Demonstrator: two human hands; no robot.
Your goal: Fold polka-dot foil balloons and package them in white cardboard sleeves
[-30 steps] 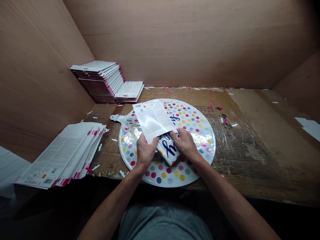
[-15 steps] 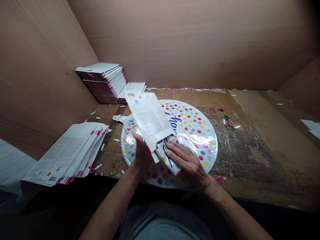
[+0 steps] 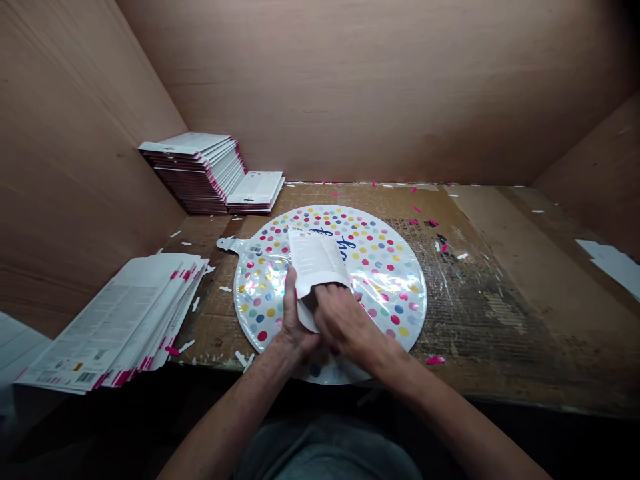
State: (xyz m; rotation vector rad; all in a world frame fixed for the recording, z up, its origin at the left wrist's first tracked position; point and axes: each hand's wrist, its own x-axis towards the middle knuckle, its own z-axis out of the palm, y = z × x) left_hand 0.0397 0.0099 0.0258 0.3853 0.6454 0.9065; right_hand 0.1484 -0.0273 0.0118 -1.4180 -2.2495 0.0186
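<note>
Under my hands, the dotted balloon (image 3: 400,293) looks like glossy, smooth plastic film. The envelope (image 3: 317,260) in my left hand (image 3: 295,317) seems matt paper. Beyond my hands, the wall (image 3: 350,87) looks like smooth, matt wood; beneath, the cardboard (image 3: 480,320) appears scuffed.

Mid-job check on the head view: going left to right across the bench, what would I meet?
Fanned pile of white printed envelopes → flat round polka-dot foil balloon → bright pink scrap near the front edge → white paper pieces at the far right.
</note>
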